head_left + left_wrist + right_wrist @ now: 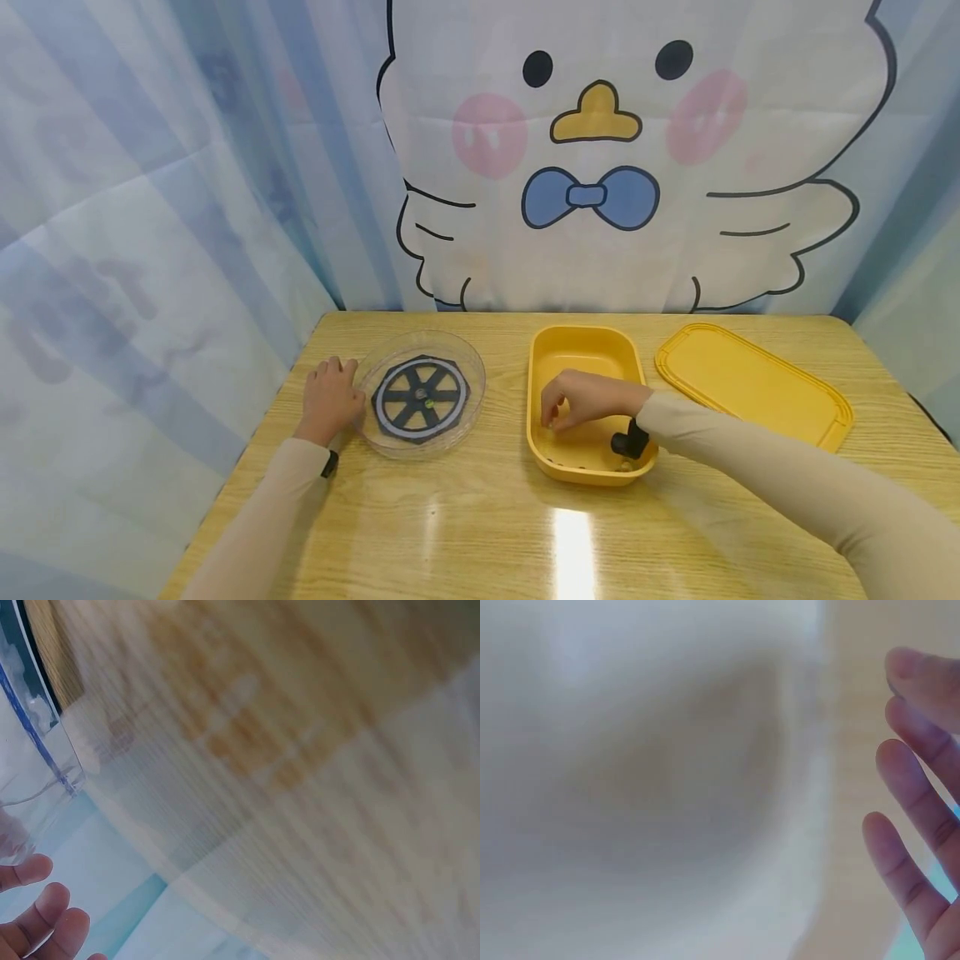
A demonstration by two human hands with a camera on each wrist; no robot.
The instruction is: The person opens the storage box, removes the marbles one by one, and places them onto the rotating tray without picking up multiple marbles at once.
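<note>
On the left of the table a clear round dish stands over a black wheel-like shape with spokes and a pale ring. My left hand holds the dish's left rim, the thumb at the wall. Part of the clear wall shows in the left wrist view beside the fingertips. My right hand is inside a yellow bin, thumb and index finger pinched together on something small, mostly hidden. In the right wrist view the thumb meets the index fingertip; the other fingers are spread.
A small green piece lies in the dish. A few tiny pieces lie at the bin's near end. A yellow lid lies flat to the bin's right. Behind the table hangs a printed curtain.
</note>
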